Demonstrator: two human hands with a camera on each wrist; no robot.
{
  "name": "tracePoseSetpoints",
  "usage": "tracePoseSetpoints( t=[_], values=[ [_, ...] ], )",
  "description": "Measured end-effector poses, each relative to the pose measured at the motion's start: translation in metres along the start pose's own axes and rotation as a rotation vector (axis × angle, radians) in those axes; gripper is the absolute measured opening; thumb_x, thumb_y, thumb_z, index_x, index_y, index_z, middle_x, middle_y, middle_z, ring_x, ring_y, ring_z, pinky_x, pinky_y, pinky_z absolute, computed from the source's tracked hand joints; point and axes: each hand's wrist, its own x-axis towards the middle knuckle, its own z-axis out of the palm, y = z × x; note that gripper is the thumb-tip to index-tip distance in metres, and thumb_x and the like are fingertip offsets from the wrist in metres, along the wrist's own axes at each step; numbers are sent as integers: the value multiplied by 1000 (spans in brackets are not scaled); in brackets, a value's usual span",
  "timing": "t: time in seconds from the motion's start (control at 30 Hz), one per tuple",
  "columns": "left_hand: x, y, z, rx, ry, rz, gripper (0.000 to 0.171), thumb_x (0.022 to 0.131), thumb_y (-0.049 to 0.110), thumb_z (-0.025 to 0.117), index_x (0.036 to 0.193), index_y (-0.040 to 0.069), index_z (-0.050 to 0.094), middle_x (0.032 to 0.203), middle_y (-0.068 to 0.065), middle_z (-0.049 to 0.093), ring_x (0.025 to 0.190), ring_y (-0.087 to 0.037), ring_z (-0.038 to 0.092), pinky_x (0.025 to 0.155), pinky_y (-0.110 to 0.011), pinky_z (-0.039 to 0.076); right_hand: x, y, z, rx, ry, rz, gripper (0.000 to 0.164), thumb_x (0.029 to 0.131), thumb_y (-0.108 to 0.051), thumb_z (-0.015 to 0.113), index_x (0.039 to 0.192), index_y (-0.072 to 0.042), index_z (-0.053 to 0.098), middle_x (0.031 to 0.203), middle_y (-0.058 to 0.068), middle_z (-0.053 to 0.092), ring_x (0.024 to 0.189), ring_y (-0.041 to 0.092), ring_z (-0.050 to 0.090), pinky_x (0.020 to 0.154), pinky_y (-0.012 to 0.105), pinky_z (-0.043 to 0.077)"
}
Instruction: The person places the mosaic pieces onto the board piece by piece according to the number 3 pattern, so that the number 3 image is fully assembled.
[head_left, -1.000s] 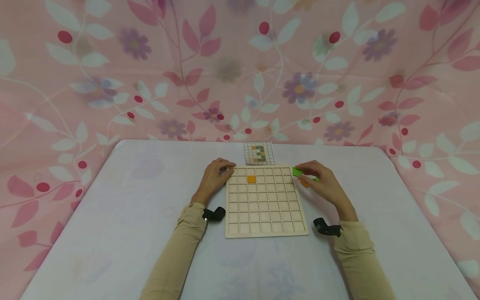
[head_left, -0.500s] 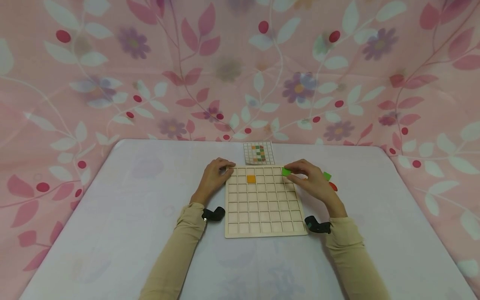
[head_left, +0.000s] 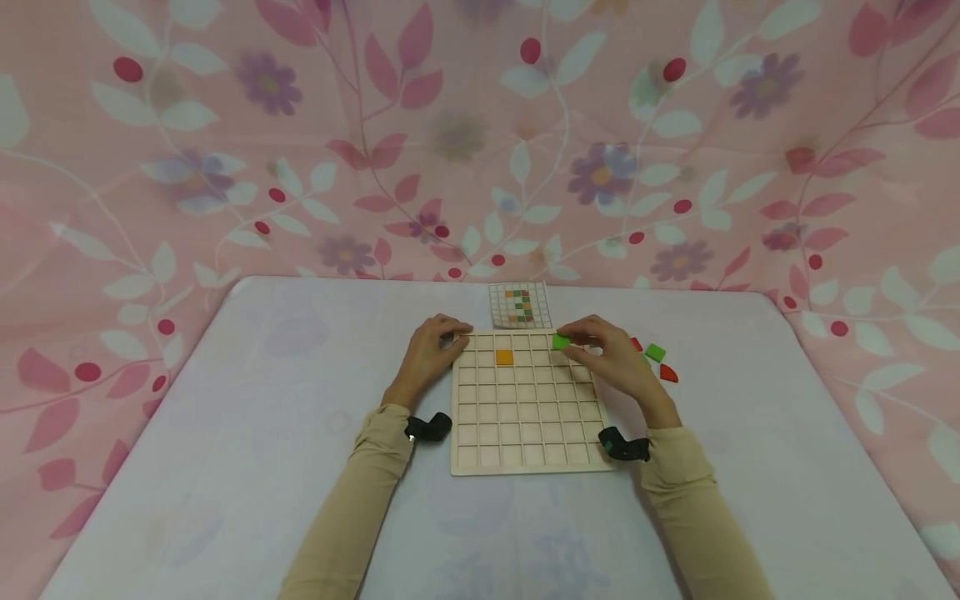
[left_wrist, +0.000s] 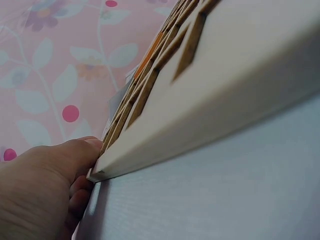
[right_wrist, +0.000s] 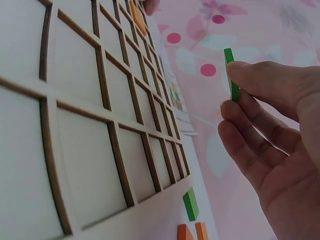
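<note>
A pale wooden grid board [head_left: 532, 470] lies on the table, an orange square tile [head_left: 505, 357] set in its second row. At the far left corner my left hand [head_left: 431, 354] holds the board; in the left wrist view the thumb [left_wrist: 82, 150] rests on the corner, with curled fingers below the edge. My right hand [head_left: 611, 354] pinches a green square tile [head_left: 561, 342] over the board's far right part. Seen from the right wrist, that tile [right_wrist: 231, 75] stands on edge between thumb and fingers, raised above the grid.
Behind the board lies a card [head_left: 521, 306] with a printed grid of coloured squares. Right of the board are a loose green tile [head_left: 656, 352], a red rounded piece [head_left: 669, 373] and another red piece [head_left: 636, 343]. A floral cloth [head_left: 480, 167] hangs at the table's back.
My right hand has carried the green tile leftward, from beside the board to over its far right cells. The loose pieces on the right have come into sight. My left hand stays at the corner.
</note>
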Motion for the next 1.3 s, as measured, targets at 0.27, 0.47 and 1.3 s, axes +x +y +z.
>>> tracePoseSetpoints(
  t=[0.27, 0.47, 1.3],
  values=[
    [1, -2, 0, -2, -7, -8, 19, 87, 15, 67, 105, 9, 73, 103, -9, 68, 92, -24, 58, 84, -40, 45, 6, -4, 6, 58, -44, 25, 31, 87, -2, 64, 117, 7, 60, 114, 23, 56, 106, 37, 56, 95, 53, 44],
    [0, -1, 0, 0, -3, 1, 20, 87, 15, 67, 105, 8, 73, 103, -9, 68, 93, -25, 59, 85, -41, 45, 12, 17, 17, 72, -59, 73, 30, 89, -8, 64, 118, -2, 62, 116, 14, 57, 109, 32, 56, 97, 49, 44],
    [0, -2, 0, 3, -4, -7, 19, 87, 16, 67, 104, 10, 73, 103, -9, 68, 95, -25, 59, 86, -41, 45, 29, 28, 42, -21, -132, 7, 26, 86, -15, 69, 111, -7, 67, 108, 8, 61, 102, 23, 60, 86, 36, 52]
  ],
)
